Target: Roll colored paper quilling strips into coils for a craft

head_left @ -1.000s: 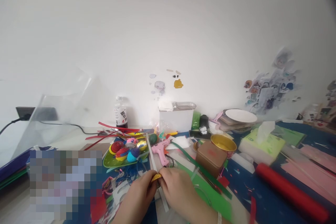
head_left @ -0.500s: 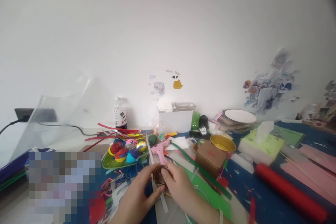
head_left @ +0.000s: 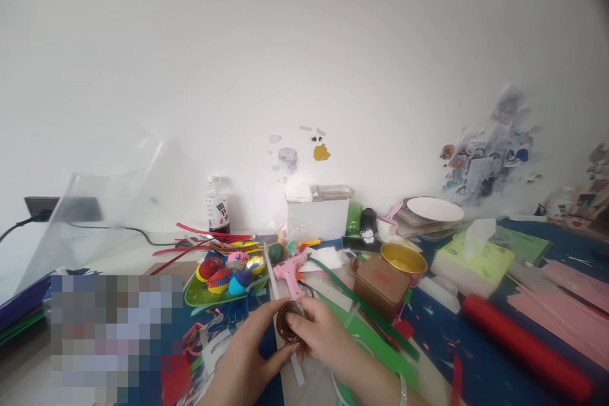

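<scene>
Between my two hands is a small round brown cup-like piece point(head_left: 284, 320) with ridged, coiled-looking walls, its hollow side turned toward me. My left hand point(head_left: 254, 342) curves round its left side, fingers on the far rim and thumb below. On the other side my right hand point(head_left: 323, 333) grips it, the thumb pressed into the hollow. Just beyond my fingers lies a pink hot glue gun point(head_left: 289, 273). To the left, a green leaf-shaped tray point(head_left: 195, 295) holds several colourful ridged cupcake-like pieces point(head_left: 219, 280).
A brown box point(head_left: 380, 285) and a gold bowl point(head_left: 404, 259) stand right of centre. Farther right are a tissue pack point(head_left: 476, 266) and a red roll point(head_left: 523, 349). A bottle point(head_left: 219, 206) stands by the wall. Paper strips and scraps litter the blue table.
My right thumb has shifted slightly left and down, deeper into the brown piece's hollow, and the piece's opening faces me a little more. Both hands keep hold of it.
</scene>
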{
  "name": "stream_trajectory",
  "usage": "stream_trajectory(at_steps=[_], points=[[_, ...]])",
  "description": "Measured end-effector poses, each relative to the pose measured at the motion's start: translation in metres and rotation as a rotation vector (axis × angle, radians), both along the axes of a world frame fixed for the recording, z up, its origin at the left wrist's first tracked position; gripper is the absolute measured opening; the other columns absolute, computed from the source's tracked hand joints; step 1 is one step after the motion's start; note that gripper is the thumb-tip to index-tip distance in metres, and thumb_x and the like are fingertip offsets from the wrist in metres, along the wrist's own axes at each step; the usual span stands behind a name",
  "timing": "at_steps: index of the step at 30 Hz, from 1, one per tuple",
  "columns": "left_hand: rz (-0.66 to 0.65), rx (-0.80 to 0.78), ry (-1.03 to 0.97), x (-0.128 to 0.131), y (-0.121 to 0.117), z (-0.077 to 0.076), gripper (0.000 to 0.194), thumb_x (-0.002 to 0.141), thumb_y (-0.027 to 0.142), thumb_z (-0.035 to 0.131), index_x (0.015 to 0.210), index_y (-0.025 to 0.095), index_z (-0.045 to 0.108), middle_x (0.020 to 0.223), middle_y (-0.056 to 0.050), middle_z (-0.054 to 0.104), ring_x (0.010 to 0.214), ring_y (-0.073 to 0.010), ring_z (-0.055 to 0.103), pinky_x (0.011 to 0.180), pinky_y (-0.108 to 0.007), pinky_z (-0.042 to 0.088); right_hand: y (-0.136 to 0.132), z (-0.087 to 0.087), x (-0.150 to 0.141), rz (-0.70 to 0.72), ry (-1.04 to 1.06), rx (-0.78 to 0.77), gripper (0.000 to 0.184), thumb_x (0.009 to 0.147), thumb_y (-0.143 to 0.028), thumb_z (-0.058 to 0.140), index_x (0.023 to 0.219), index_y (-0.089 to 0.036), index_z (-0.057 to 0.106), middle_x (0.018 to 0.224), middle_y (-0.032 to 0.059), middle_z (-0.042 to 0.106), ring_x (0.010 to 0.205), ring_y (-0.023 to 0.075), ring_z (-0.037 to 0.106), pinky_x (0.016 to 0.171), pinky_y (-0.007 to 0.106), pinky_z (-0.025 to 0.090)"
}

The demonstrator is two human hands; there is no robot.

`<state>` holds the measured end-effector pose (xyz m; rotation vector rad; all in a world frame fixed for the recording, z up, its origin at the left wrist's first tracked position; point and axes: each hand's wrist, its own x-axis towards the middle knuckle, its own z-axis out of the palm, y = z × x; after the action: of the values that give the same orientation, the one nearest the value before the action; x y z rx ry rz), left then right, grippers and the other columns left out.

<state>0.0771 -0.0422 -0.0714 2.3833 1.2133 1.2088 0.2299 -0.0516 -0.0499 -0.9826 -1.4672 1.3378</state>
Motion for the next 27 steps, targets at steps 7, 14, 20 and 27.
stream_trajectory(at_steps=[7,14,20,27], points=[[-0.014,-0.058,0.026,0.005,-0.004,0.000,0.055,0.065,0.024,0.065,0.118,0.025,0.050,0.115,-0.007,0.063,0.101,-0.0230,0.061,0.086,-0.033,0.050,-0.001,-0.007,0.000,-0.084,-0.112,0.127,0.014,0.074,-0.028,0.054,0.068,-0.015,0.051,0.059,-0.0043,0.047,0.055,0.0093,0.048,0.051,0.020,0.038],[0.007,-0.080,0.044,0.006,-0.006,-0.003,0.054,0.064,0.020,0.062,0.116,0.024,0.049,0.112,-0.007,0.065,0.099,-0.0231,0.062,0.083,-0.034,0.052,-0.003,-0.010,-0.002,-0.094,-0.287,0.255,0.012,0.077,-0.017,0.048,0.078,-0.014,0.060,0.067,-0.0011,0.056,0.063,0.0115,0.052,0.056,0.020,0.040],[-0.002,-0.039,0.053,0.006,-0.009,-0.003,0.047,0.063,0.014,0.056,0.109,0.024,0.053,0.103,-0.006,0.067,0.091,-0.0213,0.064,0.077,-0.029,0.053,-0.003,-0.013,-0.005,-0.048,-0.274,0.252,0.015,0.079,-0.019,0.049,0.085,-0.014,0.062,0.070,-0.0001,0.059,0.065,0.0126,0.055,0.057,0.021,0.041],[0.080,-0.013,0.021,0.002,-0.007,0.008,0.027,0.070,0.025,0.056,0.097,0.023,0.054,0.087,-0.002,0.069,0.076,-0.0181,0.066,0.064,-0.025,0.053,-0.005,-0.005,0.004,-0.113,-0.307,0.333,0.019,0.083,-0.030,0.049,0.086,-0.014,0.059,0.076,0.0021,0.061,0.069,0.0133,0.056,0.061,0.022,0.042]])
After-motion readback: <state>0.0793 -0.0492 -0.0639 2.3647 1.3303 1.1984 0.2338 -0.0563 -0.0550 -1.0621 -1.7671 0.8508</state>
